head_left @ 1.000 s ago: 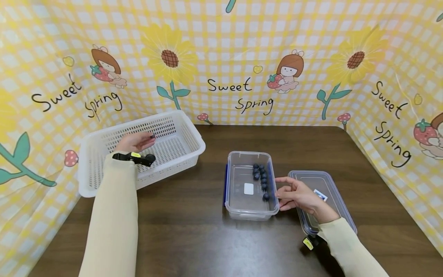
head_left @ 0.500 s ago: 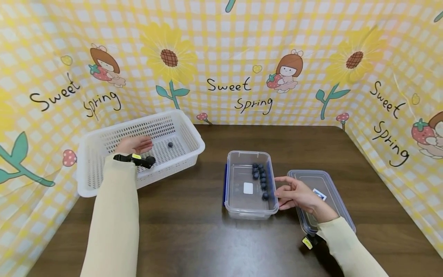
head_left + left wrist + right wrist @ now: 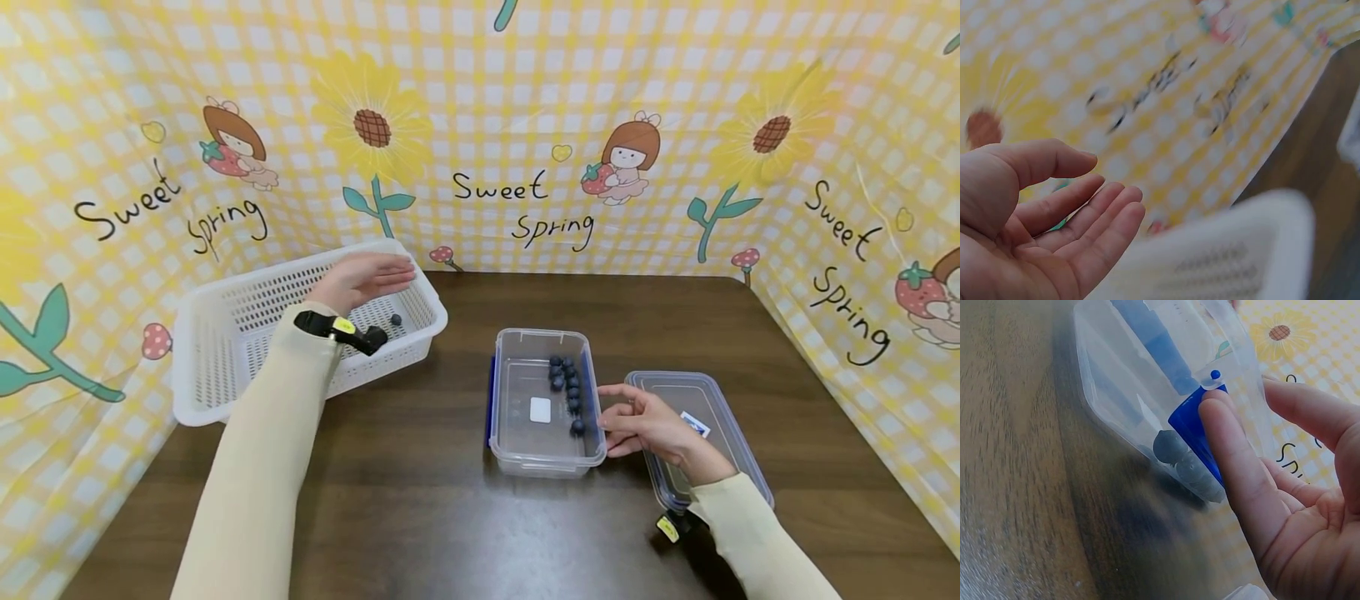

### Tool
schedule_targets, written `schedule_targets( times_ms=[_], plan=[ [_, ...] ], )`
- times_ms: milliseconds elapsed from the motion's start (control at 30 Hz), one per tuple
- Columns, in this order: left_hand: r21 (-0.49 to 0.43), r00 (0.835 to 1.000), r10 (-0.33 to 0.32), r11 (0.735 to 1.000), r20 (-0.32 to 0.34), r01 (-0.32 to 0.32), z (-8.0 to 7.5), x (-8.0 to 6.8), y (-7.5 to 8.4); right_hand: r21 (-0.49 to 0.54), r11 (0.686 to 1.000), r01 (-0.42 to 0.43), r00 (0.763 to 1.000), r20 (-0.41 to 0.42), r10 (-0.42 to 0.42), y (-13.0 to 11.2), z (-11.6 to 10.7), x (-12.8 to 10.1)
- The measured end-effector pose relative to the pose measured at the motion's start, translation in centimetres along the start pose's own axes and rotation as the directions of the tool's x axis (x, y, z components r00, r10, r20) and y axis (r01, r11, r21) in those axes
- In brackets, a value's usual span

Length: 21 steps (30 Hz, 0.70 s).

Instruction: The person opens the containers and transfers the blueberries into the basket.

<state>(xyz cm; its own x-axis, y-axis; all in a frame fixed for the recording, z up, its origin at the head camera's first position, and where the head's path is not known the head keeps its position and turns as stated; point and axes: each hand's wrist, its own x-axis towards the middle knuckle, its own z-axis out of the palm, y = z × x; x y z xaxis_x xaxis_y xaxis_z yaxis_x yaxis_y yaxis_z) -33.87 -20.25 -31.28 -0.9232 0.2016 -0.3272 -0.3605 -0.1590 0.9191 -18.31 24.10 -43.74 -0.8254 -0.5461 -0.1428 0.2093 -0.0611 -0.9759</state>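
My left hand (image 3: pixel 363 279) hovers empty over the right end of the white perforated basket (image 3: pixel 225 333), fingers straight and relaxed (image 3: pixel 1072 219). One blueberry (image 3: pixel 396 319) lies on the basket floor below it. A clear plastic container (image 3: pixel 517 450) with blue clips stands mid-table and holds a row of several blueberries (image 3: pixel 570 387) along its right wall. My right hand (image 3: pixel 637 421) rests against that container's right side, fingertips touching the blue clip (image 3: pixel 1194 431), fingers extended.
The container's clear lid (image 3: pixel 712 408) lies flat on the dark wooden table (image 3: pixel 420 517) just right of my right hand. Yellow checked cloth walls (image 3: pixel 525 125) enclose the table on three sides.
My left hand let go of a blueberry into the basket, and it rolled toward the right end. The hand then rose and moved right. My right hand stayed put.
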Motion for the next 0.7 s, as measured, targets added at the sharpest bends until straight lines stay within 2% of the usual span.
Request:
schedule_targets(
  times_ms=[133, 267, 433, 700],
  plan=[
    [0.037, 0.999, 0.004, 0.999, 0.047, -0.006, 3.7, -0.1, -0.4, 0.001, 1.0, 0.001, 1.0, 0.001, -0.001, 0.1, 0.0, 0.0],
    [0.13, 0.99, 0.007, 0.991, 0.144, -0.026, 7.1, -0.3, -1.6, -0.002, 1.0, -0.003, 1.0, -0.004, 0.002, 0.3, 0.0, 0.1],
    [0.237, 0.965, -0.032, 0.971, 0.259, -0.031, 10.4, -0.2, -4.0, 0.0, 1.0, 0.0, 1.0, 0.001, 0.0, 0.4, -0.1, 0.1],
    [0.373, 0.919, -0.163, 0.928, 0.359, 0.019, 14.8, -0.2, -8.9, 0.006, 1.0, 0.01, 1.0, 0.002, -0.01, 0.4, -0.1, 0.1]
  ],
)
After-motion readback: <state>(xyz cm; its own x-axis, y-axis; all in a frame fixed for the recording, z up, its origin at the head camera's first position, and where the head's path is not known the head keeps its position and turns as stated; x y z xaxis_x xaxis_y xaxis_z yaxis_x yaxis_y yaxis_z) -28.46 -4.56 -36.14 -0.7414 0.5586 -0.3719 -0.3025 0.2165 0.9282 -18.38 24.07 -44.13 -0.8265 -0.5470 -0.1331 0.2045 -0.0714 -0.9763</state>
